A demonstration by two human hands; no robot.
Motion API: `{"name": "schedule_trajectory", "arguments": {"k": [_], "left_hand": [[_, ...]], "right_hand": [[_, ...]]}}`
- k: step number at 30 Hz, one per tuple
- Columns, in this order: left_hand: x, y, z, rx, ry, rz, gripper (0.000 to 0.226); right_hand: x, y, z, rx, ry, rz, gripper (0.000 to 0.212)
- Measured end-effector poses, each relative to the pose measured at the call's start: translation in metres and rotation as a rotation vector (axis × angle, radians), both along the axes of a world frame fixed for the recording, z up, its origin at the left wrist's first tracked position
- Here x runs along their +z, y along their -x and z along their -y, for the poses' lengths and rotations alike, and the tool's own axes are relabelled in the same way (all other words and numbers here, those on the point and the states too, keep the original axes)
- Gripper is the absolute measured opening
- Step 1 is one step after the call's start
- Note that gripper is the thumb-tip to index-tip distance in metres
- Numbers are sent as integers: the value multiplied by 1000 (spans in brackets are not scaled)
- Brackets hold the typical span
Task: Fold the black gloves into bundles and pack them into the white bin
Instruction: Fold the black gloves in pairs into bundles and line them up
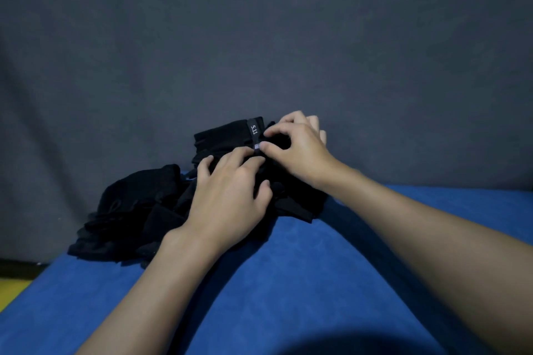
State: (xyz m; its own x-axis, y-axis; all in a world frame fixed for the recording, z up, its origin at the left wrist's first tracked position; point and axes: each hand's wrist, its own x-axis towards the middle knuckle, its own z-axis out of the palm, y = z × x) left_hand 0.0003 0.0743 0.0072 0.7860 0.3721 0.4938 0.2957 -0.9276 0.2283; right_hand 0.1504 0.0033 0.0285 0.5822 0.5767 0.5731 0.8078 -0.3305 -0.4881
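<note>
Right hand (298, 150) pinches top black glove (222, 135) at its strap (253, 130), left hand (230, 193) presses flat, fingers spread; best roll tight, edges aligned.

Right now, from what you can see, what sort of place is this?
Probably a makeshift hand-sorting station, perhaps in a home or small studio. There is a blue velvety cloth-covered surface, a plain dark grey fabric backdrop hung behind it, and a loose pile of black fabric gloves being folded. No machinery shows.
</note>
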Motion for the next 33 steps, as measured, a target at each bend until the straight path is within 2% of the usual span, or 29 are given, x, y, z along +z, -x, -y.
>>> {"name": "schedule_trajectory", "arguments": {"k": [3,7,12,19,24,30,33], "left_hand": [[0,1,0,-14,18,19,43],[2,2,0,-36,43,45,38],[7,5,-1,-46,80,140,32],[18,5,7,-109,91,272,24],[29,2,23,-164,101,418,21],[40,-5,50,-201,252,468,25],[45,-13,71,-232,462,402,38]], "right_hand": [[-3,-1,-3,-16,61,-38,30],[0,2,-8,-12,27,-121,15],[13,4,-5,13,-146,-173,4],[44,6,16,270,-503,-293,14],[60,9,54,280,-569,-276,13],[57,7,117,221,-545,-296,9],[46,14,148,239,-504,-338,8]]}}
